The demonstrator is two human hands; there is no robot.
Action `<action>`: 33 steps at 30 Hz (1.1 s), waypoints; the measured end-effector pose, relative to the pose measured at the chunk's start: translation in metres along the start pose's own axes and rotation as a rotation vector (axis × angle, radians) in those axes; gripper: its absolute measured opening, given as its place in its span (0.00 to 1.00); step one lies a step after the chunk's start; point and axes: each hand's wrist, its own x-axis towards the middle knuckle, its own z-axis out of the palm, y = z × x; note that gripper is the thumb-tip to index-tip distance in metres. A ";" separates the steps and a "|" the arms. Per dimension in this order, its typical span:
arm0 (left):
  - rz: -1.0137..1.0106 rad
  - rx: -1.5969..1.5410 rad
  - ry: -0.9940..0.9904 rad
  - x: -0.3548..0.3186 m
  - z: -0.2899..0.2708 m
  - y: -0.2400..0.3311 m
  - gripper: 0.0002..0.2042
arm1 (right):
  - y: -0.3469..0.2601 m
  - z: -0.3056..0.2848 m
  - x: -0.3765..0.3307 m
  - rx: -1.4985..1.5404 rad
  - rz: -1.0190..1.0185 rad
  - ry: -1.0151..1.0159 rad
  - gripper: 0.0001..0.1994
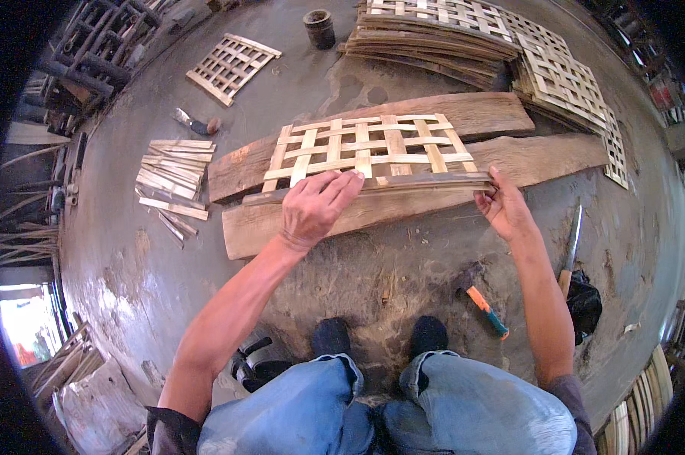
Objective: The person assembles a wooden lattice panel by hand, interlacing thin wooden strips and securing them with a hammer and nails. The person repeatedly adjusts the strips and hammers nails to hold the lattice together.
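Note:
A woven panel of pale bamboo strips (395,148) lies across two thick wooden planks (259,231) in front of me. Along its near edge runs a bamboo slat (437,180), darker on its upper side. My left hand (317,203) is closed over this slat left of its middle, fingers bent against the panel's edge. At the slat's right end, my right hand (507,206) pinches it between thumb and fingers. Beyond the left hand, the near edge continues left over the plank.
Left lie loose bamboo strips (177,173), a short dark-handled tool (194,121) and another woven panel (234,68). A dark pot (319,32) stands beyond. Stacked panels (433,47) fill the far right. Near my right arm are a hammer (485,307), a knife (573,246) and a black bag (583,307).

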 end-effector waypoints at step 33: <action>-0.173 -0.480 -0.344 -0.018 0.054 0.031 0.19 | 0.024 -0.023 0.048 -1.115 -0.503 0.114 0.08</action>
